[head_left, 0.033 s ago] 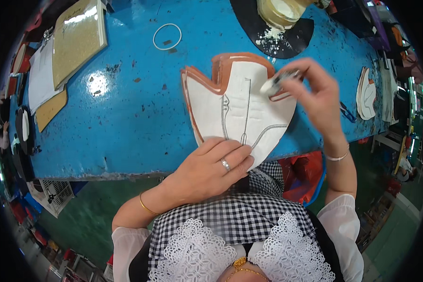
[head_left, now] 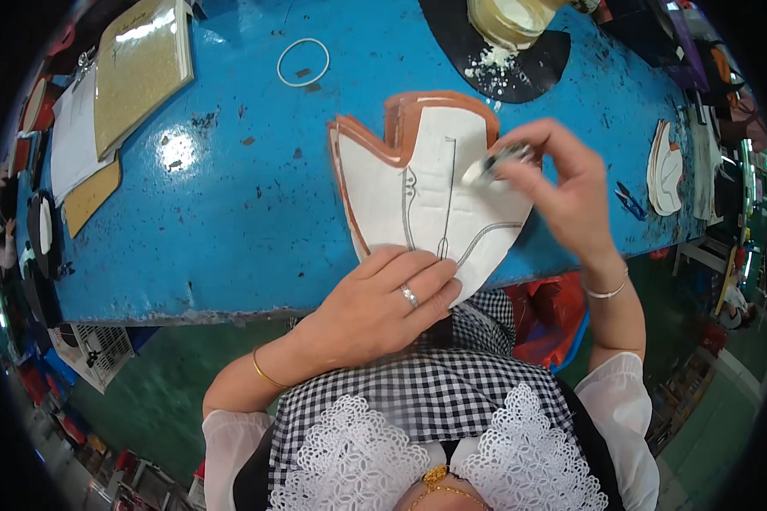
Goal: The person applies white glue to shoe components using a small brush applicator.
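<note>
The white panel (head_left: 372,192) lies on the blue desk (head_left: 222,213), directly in front of the person, over a stack of brown pieces (head_left: 458,100) whose edges show along the far and left sides. Its long axis runs from the notched far end to the narrow end at the near edge of the desk.

Left hand (head_left: 362,311): palm down across the narrow end, fingers side by side. The thumb is hidden; whether this grip pinches the panel cannot be told.

Right hand (head_left: 571,183): the grip pinches a small white-tipped tool (head_left: 477,173) between thumb and fingers. The tool is blurred; contact between tip and panel cannot be confirmed.

Governing relation: the panel's middle lies left of the right grip — the tool tip points toward its central line. The right hand is nearer the notched far end; the left hand covers the opposite end.
</note>
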The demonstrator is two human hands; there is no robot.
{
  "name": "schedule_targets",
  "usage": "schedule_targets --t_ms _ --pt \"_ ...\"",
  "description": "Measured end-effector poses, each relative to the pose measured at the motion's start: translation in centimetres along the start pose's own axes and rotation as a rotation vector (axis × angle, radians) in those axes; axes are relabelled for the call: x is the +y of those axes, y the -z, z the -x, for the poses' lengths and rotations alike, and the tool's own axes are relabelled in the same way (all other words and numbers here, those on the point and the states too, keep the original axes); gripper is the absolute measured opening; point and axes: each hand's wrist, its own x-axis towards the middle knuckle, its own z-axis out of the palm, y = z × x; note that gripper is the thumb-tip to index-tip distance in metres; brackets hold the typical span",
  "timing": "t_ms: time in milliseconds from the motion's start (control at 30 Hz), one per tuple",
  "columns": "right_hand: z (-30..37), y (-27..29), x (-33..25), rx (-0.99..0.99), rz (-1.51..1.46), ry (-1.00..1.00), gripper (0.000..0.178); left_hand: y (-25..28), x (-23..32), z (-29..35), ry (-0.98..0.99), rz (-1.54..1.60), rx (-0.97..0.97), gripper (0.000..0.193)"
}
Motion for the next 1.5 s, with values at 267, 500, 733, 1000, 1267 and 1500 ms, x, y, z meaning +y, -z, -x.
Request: schedule_targets --t_ms 267,500,733,1000,1267,1500 --pt "0.5 -2.7 -0.1 0.052 0.275 0.255 0.022 0.1 0.9 0.1 -0.003 -0.073 0.000 0.034" --pt "0.3 -2.4 -0.5 0.082 0.424 0.378 0.024 -0.1 1.1 -0.2 -0.041 -0.174 0.046 0.028" --pt "3.1 -1.5 -1.2 0.045 0.147 0.167 0.018 -0.4 1.2 -1.0 -0.018 -0.163 0.069 0.028" --pt "2.8 0.2 0.9 0.335 -0.378 0.053 0.015 3.0 1.3 0.6 -0.133 -0.224 0.316 0.029" --pt "2.8 -1.8 0.7 0.162 -0.089 0.031 0.017 6.0 -2.9 5.6 0.273 -0.510 0.337 0.036" --pt "2.1 -2.6 -0.7 0.009 0.070 0.019 0.019 2.1 -0.3 2.2 0.106 0.022 0.206 0.041"
